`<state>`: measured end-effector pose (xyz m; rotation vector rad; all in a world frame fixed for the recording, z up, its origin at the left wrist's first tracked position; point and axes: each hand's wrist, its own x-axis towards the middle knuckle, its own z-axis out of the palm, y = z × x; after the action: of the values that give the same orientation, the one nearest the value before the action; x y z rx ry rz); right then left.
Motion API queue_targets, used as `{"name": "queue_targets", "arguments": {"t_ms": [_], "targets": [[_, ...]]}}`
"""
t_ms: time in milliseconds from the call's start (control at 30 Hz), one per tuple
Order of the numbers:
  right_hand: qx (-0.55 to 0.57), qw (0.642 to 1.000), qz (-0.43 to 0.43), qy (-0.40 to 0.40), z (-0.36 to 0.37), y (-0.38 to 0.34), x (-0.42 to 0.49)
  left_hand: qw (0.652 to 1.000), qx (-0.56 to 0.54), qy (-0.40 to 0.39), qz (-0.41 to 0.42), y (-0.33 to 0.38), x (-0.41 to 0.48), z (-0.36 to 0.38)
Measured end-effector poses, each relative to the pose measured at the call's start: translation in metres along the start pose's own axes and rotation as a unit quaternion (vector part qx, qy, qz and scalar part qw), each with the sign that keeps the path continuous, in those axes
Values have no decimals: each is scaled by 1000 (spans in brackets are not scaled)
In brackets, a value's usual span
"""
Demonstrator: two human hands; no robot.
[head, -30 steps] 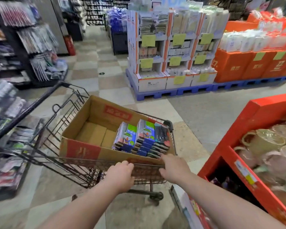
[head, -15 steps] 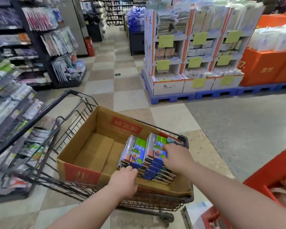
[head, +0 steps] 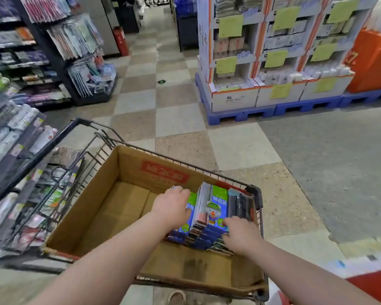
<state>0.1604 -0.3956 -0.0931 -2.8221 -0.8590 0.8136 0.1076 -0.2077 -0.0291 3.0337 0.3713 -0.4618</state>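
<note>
Two rows of blue-green packets (head: pixel 217 203) lean at the right end of cardboard box (head: pixel 128 168), in cart (head: pixel 254 191). Left hand (head: pixel 172 205) curls over the left row. Right hand (head: pixel 240 235) has bent fingers on the near ends; grip unclear. Risk: an uneven lift fans loose packets, which spill into the box.

My left grip (head: pixel 172 205) covers most of the left-hand packets (head: pixel 216 208). My right grip (head: pixel 240 236) has its fingertips sunk among their near ends, so I cannot tell whether it pinches any. The print on them is too small to read. The shelves (head: pixel 13 133) at left are smeared. The picture's lower right corner cuts off a red bin (head: pixel 372 285).
</note>
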Motion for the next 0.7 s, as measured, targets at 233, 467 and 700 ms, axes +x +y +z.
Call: {"name": "queue_targets", "arguments": {"t_ms": [233, 467, 700], "targets": [[15, 998, 50, -47, 7, -1, 42, 999, -15, -26, 30, -23, 56, 7], [94, 987, 112, -70, 16, -9, 97, 990, -24, -131, 34, -61, 106, 51], [159, 966, 177, -99, 36, -10, 141, 971, -32, -236, 7, -92, 136, 99]]}}
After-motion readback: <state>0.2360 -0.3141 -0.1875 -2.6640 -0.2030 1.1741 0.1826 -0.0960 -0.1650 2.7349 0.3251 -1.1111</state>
